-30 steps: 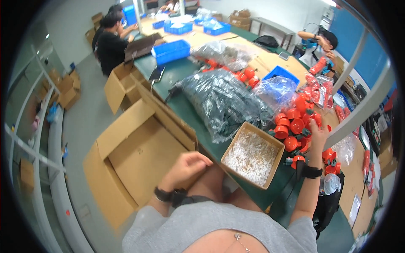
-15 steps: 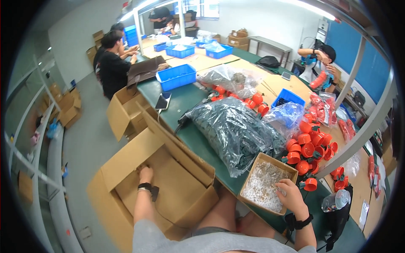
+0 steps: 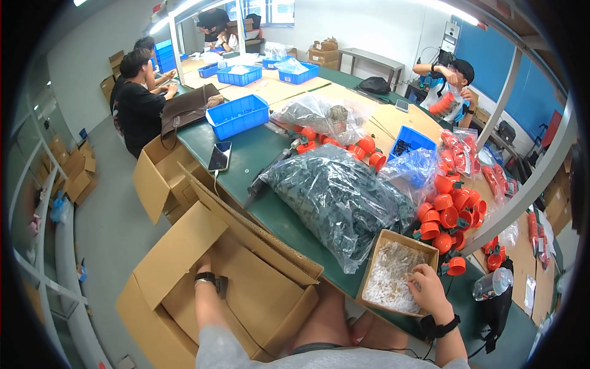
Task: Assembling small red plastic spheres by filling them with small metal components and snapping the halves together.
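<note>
at a green table (image 3: 243,165), left hand (image 3: 204,264) sits inside cardboard carton (image 3: 264,295), right hand (image 3: 429,291) curls over white bits (image 3: 386,280), each grip unclear.

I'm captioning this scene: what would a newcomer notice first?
Probably the bright red cups, heaped right of centre on the table. Left of them bulges a big dark-filled plastic bag. Nearer, the right hand is at an open box of white bits.

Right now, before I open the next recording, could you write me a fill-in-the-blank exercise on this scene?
The left hand reaches into an open box made of ____.
The small pieces by the right hand are mostly coloured ____.
The bin beside the brown bag is coloured ____.

Missing words: cardboard; white; blue.
</note>
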### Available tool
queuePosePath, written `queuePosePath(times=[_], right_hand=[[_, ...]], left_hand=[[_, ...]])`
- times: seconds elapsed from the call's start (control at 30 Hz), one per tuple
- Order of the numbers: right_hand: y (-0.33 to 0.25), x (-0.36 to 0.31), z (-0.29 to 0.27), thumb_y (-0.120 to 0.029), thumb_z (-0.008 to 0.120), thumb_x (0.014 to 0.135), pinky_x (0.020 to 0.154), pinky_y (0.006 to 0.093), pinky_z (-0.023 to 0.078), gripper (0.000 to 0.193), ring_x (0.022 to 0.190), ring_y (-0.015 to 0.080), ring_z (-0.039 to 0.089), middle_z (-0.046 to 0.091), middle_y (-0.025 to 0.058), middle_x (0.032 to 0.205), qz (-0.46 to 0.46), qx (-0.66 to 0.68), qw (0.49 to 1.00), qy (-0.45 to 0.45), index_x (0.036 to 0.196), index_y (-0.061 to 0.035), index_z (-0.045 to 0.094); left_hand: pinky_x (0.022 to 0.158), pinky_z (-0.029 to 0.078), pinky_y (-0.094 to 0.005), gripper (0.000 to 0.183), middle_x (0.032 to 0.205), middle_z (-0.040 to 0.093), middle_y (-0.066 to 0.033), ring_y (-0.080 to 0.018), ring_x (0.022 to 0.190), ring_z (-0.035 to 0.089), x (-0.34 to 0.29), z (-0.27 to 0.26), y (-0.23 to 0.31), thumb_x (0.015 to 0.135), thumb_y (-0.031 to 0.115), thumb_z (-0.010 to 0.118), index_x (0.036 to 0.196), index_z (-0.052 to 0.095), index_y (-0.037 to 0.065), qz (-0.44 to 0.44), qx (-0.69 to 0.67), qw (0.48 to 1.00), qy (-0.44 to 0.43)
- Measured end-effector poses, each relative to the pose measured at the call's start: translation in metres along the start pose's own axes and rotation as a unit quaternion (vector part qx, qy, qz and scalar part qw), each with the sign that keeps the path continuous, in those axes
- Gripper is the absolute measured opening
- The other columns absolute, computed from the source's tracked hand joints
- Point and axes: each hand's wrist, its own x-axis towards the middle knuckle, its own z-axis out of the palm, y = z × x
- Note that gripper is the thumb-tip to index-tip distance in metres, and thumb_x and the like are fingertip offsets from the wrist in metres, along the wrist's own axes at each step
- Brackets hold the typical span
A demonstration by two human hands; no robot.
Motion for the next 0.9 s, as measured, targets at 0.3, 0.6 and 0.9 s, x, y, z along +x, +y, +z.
queuePosePath(times=[0.3, 0.6, 0.9], right_hand=[[0.009, -0.005, -0.006, -0.001, 0.065, 0.068, 0.081, 0.0369, 0.044, 0.016, 0.094, 0.0324, 0.052, 0.053, 0.0148, 0.101, -0.003, 0.048, 0.999, -0.023, 0.082, 0.0004, 0.056], [0.012, -0.007, -0.010, 0.001, 0.064, 0.068, 0.083, 0.0375, 0.044, 0.015, 0.098, 0.0332, 0.052, 0.054, 0.0167, 0.103, -0.024, 0.047, 0.997, -0.049, 0.082, 0.0009, 0.058], [0.025, -0.004, -0.016, -0.002, 0.060, 0.074, 0.070, 0.0372, 0.045, 0.012, 0.083, 0.0321, 0.056, 0.057, 0.0141, 0.085, 0.001, 0.138, 0.990, -0.015, 0.083, -0.0010, 0.053]], left_hand=[[0.086, 0.045, -0.0416, 0.042, 0.111, 0.058, -0.0184, -0.0353, 0.102, 0.055, -0.024, -0.143, 0.016, 0.077, 0.029, 0.061, 0.110, 0.056, 0.002, -0.129, -0.182, 0.956, -0.192], [0.075, 0.049, -0.0372, 0.056, 0.105, 0.059, -0.0168, -0.0299, 0.087, 0.061, -0.072, -0.167, -0.006, 0.074, 0.037, 0.065, 0.115, 0.051, 0.000, -0.017, -0.359, 0.905, -0.227], [0.045, 0.042, -0.0276, 0.056, 0.118, 0.054, -0.0102, -0.0280, 0.069, 0.060, -0.145, -0.343, 0.063, 0.092, 0.052, 0.030, 0.132, 0.038, 0.014, -0.139, -0.841, 0.326, -0.409]])
